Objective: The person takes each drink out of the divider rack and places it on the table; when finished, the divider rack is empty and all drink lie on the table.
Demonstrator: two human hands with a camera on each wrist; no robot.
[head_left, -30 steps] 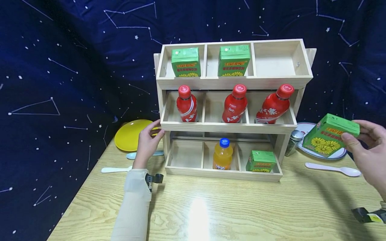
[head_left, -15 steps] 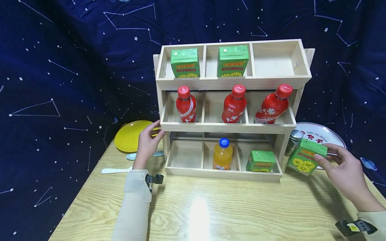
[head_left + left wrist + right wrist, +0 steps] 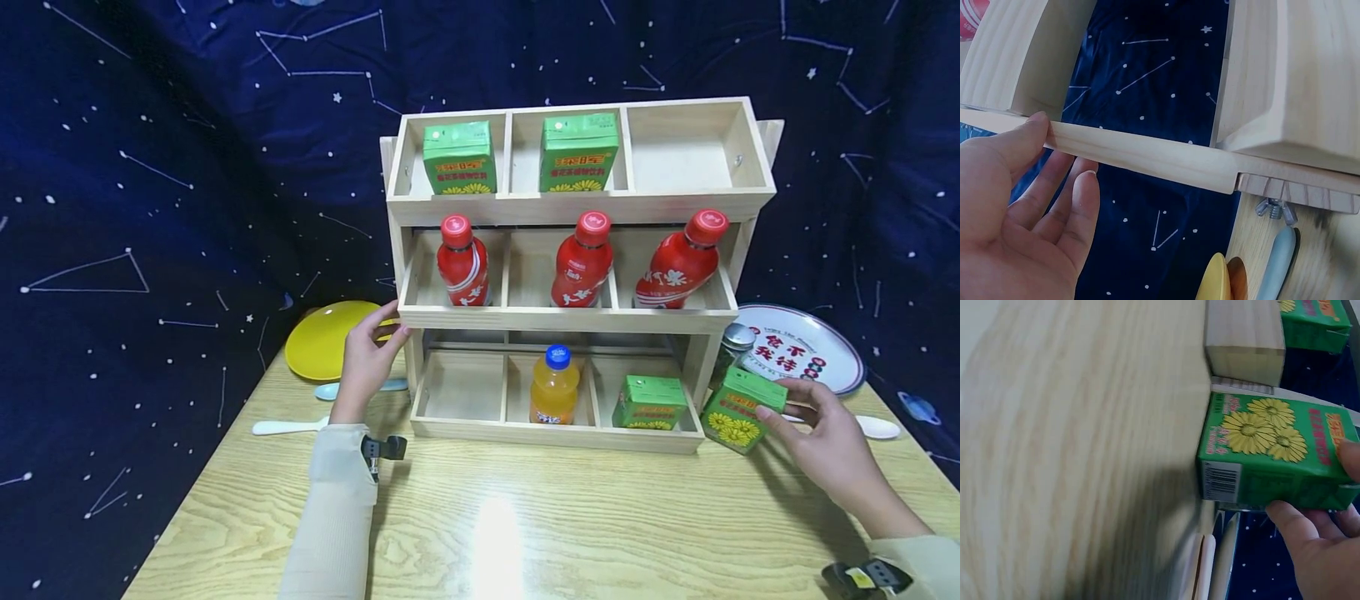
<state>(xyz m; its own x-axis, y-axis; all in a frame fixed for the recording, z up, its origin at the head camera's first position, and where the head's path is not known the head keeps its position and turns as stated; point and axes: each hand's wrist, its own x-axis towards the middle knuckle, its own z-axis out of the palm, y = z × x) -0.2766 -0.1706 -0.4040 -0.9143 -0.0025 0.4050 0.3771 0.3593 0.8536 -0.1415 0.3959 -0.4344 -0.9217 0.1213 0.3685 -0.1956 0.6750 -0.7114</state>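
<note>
My right hand [image 3: 831,450] grips a green drink carton [image 3: 741,410] with yellow flowers, slightly tilted, beside the right end of the wooden shelf's bottom tier. In the right wrist view, thumb and fingers hold one end of this carton [image 3: 1272,440]. At the other side, my left hand [image 3: 367,360] holds the left upright of the three-tier wooden shelf [image 3: 566,317]. The left wrist view has its thumb on one side of the wooden strip [image 3: 1141,156] and fingers on the other. Another green carton [image 3: 649,402] sits in the bottom right compartment.
Two green cartons stand on the top tier, three red bottles [image 3: 582,267] on the middle one. An orange drink bottle [image 3: 555,390] occupies the bottom middle compartment. Right: a shaker [image 3: 733,346], white plate [image 3: 806,342] and white spoon [image 3: 877,427]. Left: a yellow plate [image 3: 326,337] and spoons.
My right hand has carried the green carton leftward and down, from over the white plate to beside the shelf's bottom tier. My left hand stays on the upright.
</note>
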